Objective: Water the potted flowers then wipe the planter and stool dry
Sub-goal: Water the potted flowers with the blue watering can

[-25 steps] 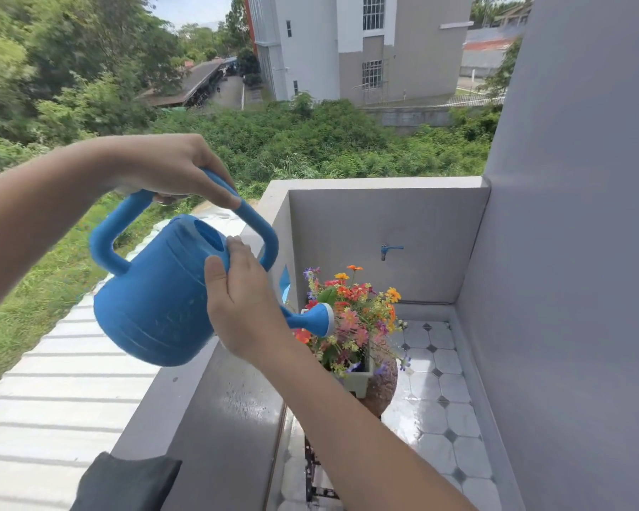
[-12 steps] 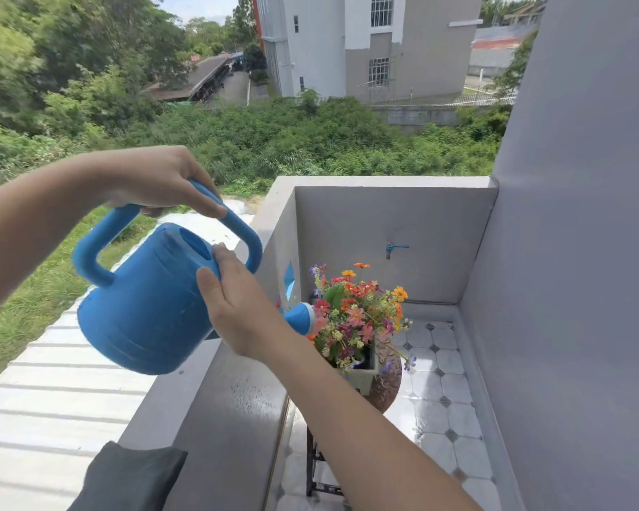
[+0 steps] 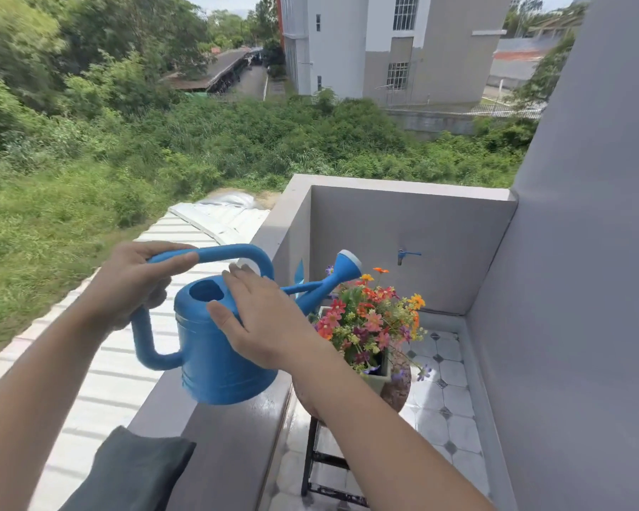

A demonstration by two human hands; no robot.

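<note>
I hold watering can (image 3: pixel 218 359) level over ledge (image 3: pixel 237 437): left hand (image 3: pixel 126 285) fingers wrapped round handle, right hand (image 3: pixel 262 322) spread flat on body; spout points right-forward toward flowers (image 3: pixel 369 322).

The right forearm hides the near part of the round brown-topped stool (image 3: pixel 397 390) and the pale green planter (image 3: pixel 379 381). The dark grey folded cloth (image 3: pixel 133 470) on the ledge is cut off by the bottom edge.
</note>
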